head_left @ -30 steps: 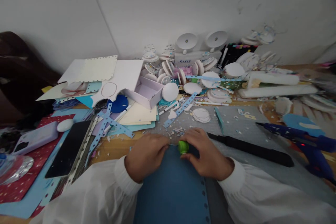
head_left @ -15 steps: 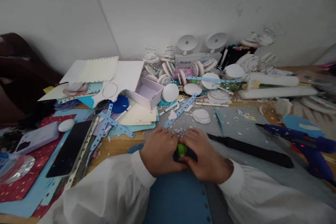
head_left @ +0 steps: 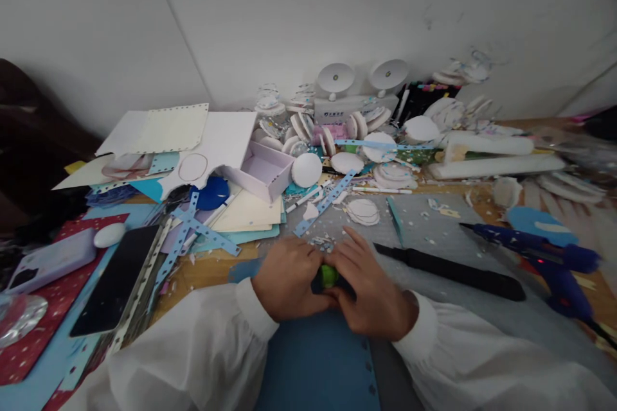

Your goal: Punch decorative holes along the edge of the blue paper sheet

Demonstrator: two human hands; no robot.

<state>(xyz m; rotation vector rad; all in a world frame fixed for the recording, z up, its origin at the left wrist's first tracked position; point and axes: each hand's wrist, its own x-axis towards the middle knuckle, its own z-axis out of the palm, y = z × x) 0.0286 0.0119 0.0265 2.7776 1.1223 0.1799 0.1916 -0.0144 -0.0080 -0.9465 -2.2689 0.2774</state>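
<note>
Both my hands close in on a small craft punch (head_left: 330,276) with a green top and a dark body, mostly hidden by my fingers. My left hand (head_left: 288,277) wraps its left side, fingers curled. On the other side my right hand (head_left: 369,289) grips it with the thumb across the near side, its index finger raised and pointing forward. Below the hands lies a sheet of blue paper (head_left: 318,363), with small cut-out shapes along its right edge. Whether the paper sits inside the punch is hidden.
A black pen-shaped tool (head_left: 457,273) and a blue glue gun (head_left: 535,247) lie to the right on the grey mat (head_left: 429,215). Left are a phone (head_left: 116,279) and patterned paper strips (head_left: 193,231). A lilac box (head_left: 264,173) and white discs (head_left: 306,170) crowd the back.
The index finger of my right hand has lifted and straightened. Both hands stay around the punch. The whole view has shifted slightly, so things appear a little further left.
</note>
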